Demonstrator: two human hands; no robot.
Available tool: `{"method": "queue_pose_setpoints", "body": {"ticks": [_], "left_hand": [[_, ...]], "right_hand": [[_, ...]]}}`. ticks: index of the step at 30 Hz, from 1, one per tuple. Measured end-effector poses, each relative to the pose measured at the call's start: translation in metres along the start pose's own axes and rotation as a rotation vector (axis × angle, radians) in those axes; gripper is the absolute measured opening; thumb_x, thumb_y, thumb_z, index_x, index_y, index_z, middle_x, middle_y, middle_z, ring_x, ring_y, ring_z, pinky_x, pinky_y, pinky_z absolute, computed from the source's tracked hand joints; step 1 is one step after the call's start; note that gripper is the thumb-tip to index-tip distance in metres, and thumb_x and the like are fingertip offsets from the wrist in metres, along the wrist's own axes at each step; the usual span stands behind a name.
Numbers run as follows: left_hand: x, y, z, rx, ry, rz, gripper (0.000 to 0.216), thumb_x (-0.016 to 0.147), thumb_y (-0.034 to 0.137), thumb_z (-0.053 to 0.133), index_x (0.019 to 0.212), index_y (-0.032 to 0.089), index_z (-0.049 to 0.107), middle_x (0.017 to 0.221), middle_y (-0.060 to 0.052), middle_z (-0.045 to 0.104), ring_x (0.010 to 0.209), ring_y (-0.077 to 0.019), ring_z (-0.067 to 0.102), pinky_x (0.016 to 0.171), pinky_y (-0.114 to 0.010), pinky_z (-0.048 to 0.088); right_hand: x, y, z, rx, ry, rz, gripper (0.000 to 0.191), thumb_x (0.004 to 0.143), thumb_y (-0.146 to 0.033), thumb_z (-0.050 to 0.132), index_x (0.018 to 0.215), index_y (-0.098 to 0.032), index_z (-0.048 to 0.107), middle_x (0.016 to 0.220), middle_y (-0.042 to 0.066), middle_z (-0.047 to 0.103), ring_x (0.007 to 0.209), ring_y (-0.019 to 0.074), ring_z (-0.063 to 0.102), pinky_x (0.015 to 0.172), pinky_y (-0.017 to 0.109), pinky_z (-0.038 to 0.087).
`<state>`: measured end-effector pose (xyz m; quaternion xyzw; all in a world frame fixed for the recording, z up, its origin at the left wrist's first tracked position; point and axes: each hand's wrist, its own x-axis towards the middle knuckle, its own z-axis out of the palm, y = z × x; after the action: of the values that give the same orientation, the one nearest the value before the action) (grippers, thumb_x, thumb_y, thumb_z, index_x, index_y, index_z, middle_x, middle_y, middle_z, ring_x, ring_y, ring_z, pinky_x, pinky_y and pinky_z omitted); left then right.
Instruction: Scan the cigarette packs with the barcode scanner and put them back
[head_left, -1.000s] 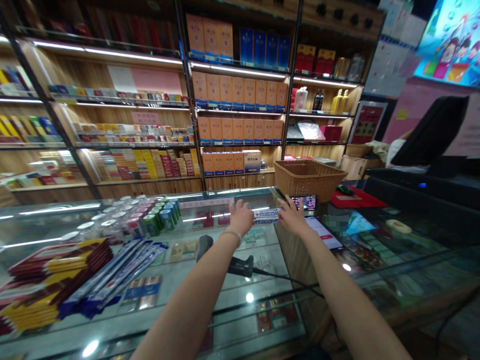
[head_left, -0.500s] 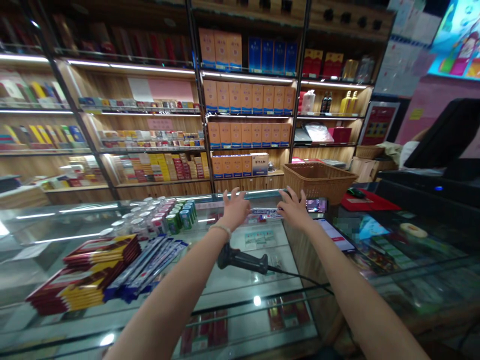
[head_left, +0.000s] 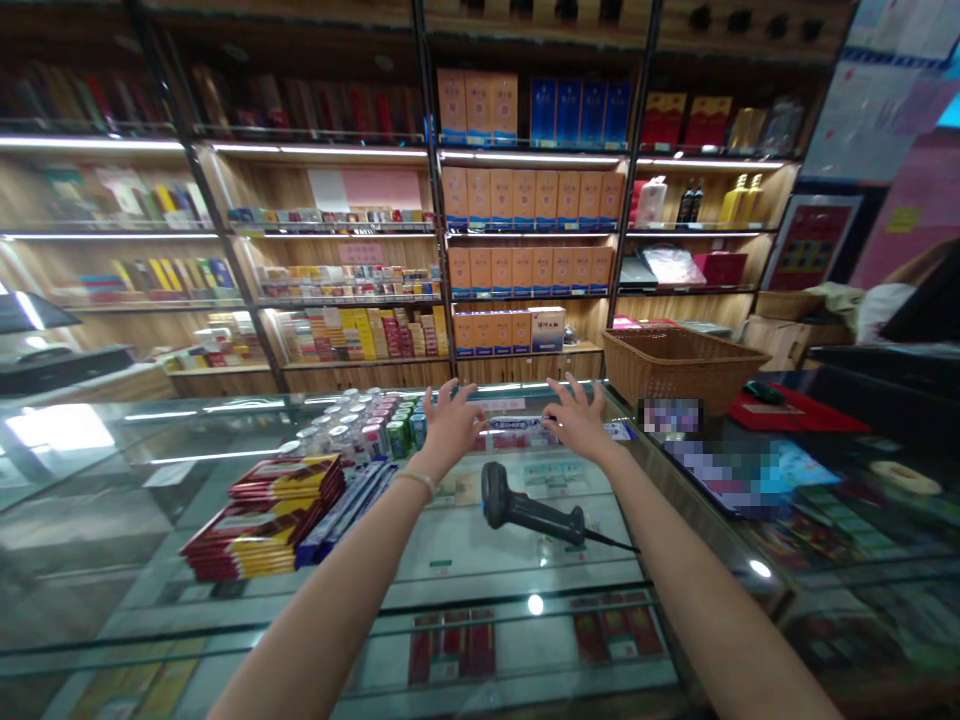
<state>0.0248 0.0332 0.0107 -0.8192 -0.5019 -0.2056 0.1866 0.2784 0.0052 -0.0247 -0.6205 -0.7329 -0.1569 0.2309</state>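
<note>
A long, thin blue-and-white wrapped snack packet is stretched level above the far part of the glass counter, its right end showing past my right hand. My left hand pinches it near the left end between thumb and forefinger, other fingers raised. With a similar pinch, my right hand grips it further along. Below and between my forearms a black barcode scanner lies on the glass. Similar blue packets lie piled left of my left forearm, beside stacked red-and-yellow chocolate packs.
Small clear-lidded jars and green tubs stand in rows on the glass counter. A wicker basket sits at the back right, near a red mat. Shelves of orange boxes line the wall behind.
The view has swung left, so the counter goods and shelves sit further right. My hands are slightly further apart, still at the packet. More of its right end shows.
</note>
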Motion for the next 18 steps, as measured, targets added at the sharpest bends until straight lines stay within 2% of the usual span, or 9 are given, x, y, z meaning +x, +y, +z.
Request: {"method": "queue_pose_setpoints", "body": {"ticks": [9,13,18], "left_hand": [[-0.023,-0.024,0.013,-0.038,0.041,-0.145,0.019,0.095,0.039,0.06,0.096,0.032,0.077,0.159,0.002,0.049,0.151,-0.0331,0.029,0.123,-0.062,0.013],[-0.03,-0.027,0.024,-0.04,0.098,-0.135,0.02,0.096,0.04,0.059,0.097,0.032,0.076,0.157,0.0,0.051,0.15,-0.0334,0.032,0.123,-0.061,0.015],[-0.032,-0.031,0.038,-0.087,0.192,-0.082,0.013,0.093,0.035,0.064,0.091,0.029,0.075,0.153,-0.002,0.055,0.146,-0.035,0.038,0.121,-0.065,0.017]], "right_hand": [[0.009,-0.031,0.02,0.098,0.002,0.049,0.02,0.099,-0.034,0.056,0.1,-0.03,0.075,0.165,0.002,0.038,0.154,0.0356,0.022,0.117,0.075,0.008],[0.007,-0.035,0.031,0.123,0.051,0.057,0.021,0.099,-0.032,0.054,0.099,-0.028,0.074,0.163,0.004,0.041,0.154,0.0348,0.022,0.118,0.075,0.007],[0.002,-0.037,0.037,0.164,0.048,0.102,0.019,0.098,-0.03,0.056,0.097,-0.028,0.075,0.163,0.003,0.042,0.155,0.0326,0.021,0.119,0.073,0.006]]}}
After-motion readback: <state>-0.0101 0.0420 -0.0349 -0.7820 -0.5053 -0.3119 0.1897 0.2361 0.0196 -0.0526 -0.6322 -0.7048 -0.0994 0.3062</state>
